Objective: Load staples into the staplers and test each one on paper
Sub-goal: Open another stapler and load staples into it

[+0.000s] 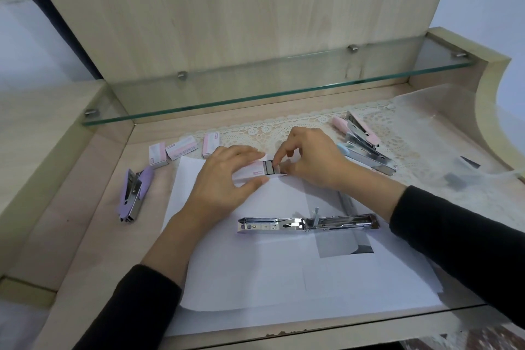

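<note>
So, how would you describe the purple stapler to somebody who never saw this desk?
Find the white paper sheet on the pale wooden desk. Just left of it, on bare wood, lies the lilac plastic and metal stapler. It alone is purple; the flat-opened silver stapler lies on the paper.

Head-worn camera looks forward and down, close over the desk (85, 236).
</note>
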The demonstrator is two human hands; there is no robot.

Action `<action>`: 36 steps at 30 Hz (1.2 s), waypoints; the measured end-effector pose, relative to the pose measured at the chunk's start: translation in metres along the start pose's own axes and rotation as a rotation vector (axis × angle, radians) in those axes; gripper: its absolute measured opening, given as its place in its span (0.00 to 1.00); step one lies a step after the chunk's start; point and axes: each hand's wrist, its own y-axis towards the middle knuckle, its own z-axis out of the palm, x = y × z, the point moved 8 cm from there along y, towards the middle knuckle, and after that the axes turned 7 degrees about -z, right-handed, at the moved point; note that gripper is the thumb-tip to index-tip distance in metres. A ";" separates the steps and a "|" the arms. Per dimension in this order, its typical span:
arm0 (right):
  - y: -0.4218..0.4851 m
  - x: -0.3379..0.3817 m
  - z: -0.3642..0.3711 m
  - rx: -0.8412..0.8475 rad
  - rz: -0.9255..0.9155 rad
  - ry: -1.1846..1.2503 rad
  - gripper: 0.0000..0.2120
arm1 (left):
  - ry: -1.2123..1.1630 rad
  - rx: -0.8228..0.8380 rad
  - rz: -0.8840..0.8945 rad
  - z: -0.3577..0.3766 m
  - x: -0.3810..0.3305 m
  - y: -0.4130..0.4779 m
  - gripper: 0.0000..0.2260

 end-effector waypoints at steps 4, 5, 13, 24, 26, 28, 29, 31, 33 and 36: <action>0.000 -0.002 -0.001 -0.009 0.011 0.006 0.08 | -0.015 0.038 -0.031 0.009 0.000 0.005 0.19; 0.000 -0.002 0.000 -0.001 0.010 0.005 0.08 | -0.027 0.038 -0.034 0.009 0.000 0.006 0.18; 0.007 0.003 0.002 0.141 0.013 -0.053 0.07 | -0.051 0.036 -0.050 0.009 0.001 0.005 0.17; 0.007 0.009 0.000 0.064 -0.107 -0.115 0.08 | -0.053 0.022 -0.029 0.008 0.001 0.003 0.17; 0.006 0.007 -0.004 0.037 -0.112 -0.070 0.08 | -0.051 0.019 -0.022 0.008 0.001 0.003 0.19; 0.006 0.004 -0.007 0.018 -0.104 0.004 0.08 | -0.051 0.016 -0.019 0.008 0.001 0.003 0.21; 0.005 0.003 -0.010 0.005 -0.092 0.056 0.07 | -0.051 0.016 -0.020 0.008 0.001 0.002 0.21; 0.003 0.001 -0.016 -0.037 -0.059 0.180 0.04 | -0.048 0.009 -0.021 0.008 0.001 0.002 0.21; -0.001 -0.002 -0.023 -0.068 -0.009 0.288 0.06 | -0.048 0.009 -0.030 0.008 0.001 0.002 0.19; -0.006 -0.011 -0.029 -0.059 0.069 0.443 0.03 | -0.047 0.021 -0.037 0.007 0.001 0.002 0.16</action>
